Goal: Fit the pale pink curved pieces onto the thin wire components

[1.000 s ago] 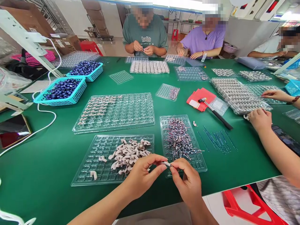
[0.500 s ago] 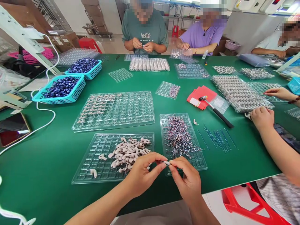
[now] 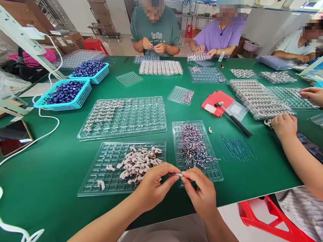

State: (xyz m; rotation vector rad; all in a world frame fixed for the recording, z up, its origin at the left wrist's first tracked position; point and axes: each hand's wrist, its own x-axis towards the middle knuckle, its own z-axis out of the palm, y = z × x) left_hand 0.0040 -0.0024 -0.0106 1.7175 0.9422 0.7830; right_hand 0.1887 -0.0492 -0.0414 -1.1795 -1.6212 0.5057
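My left hand (image 3: pixel 154 188) pinches a small pale earbud shell (image 3: pixel 179 174) between thumb and fingertips. The fingers of my right hand (image 3: pixel 202 191) are closed at the other end of that shell, and a small dark bit shows there, too small to make out. Below and left of the hands lies a clear tray (image 3: pixel 94 168) with a heap of pale earbud shells (image 3: pixel 137 164). Just beyond my right hand is another clear tray (image 3: pixel 213 173), piled with tiny wired components (image 3: pixel 190 143).
A larger clear tray (image 3: pixel 141 117) is partly filled with shells. Blue baskets (image 3: pixel 75 105) of dark glossy pieces stand left, near a white cable (image 3: pixel 50 134) and a phone (image 3: pixel 15 137). A hammer (image 3: pixel 237 122), teal strips (image 3: pixel 234 148) and a co-worker's hand (image 3: pixel 285 126) are right.
My hands keep nearly the same pose around the earbud shell. A co-worker's far hand at the right has shifted rightward over a tray; the purple-shirted person's hands and tray have moved slightly.
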